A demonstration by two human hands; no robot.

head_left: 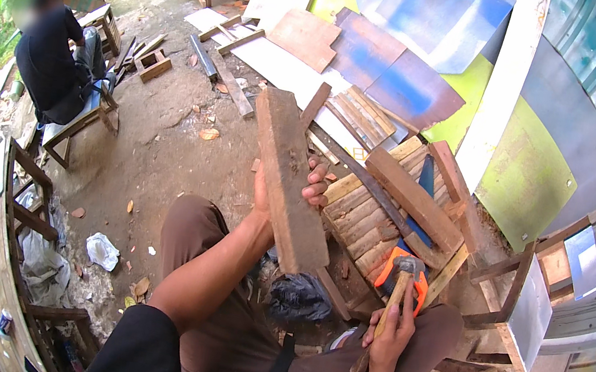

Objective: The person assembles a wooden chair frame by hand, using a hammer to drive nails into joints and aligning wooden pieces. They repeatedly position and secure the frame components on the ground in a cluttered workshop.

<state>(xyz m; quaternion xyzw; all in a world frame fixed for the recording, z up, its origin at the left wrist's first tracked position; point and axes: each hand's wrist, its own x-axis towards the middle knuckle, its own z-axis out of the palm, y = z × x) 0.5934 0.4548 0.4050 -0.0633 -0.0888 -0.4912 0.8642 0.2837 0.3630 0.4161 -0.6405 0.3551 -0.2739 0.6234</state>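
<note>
My left hand (316,184) is wrapped round a thick, rough wooden beam (289,184), holding it upright and slightly tilted above my lap. My right hand (389,336) grips the wooden handle of a hammer (396,299), its head pointing up and away from me. Just behind the hammer head is a handsaw (420,288) with an orange and black handle. Its blue blade runs under another wooden block (417,199), which lies across a low slatted wooden table (359,231). The hammer and the beam are apart.
A dark plastic bag (300,298) lies by my legs. Painted sheet panels (400,85) spread over the far right. Wooden frames (520,307) stand at right, with a long bench (2,279) at left. Another person (56,62) sits at far left. Offcuts (152,64) litter the ground.
</note>
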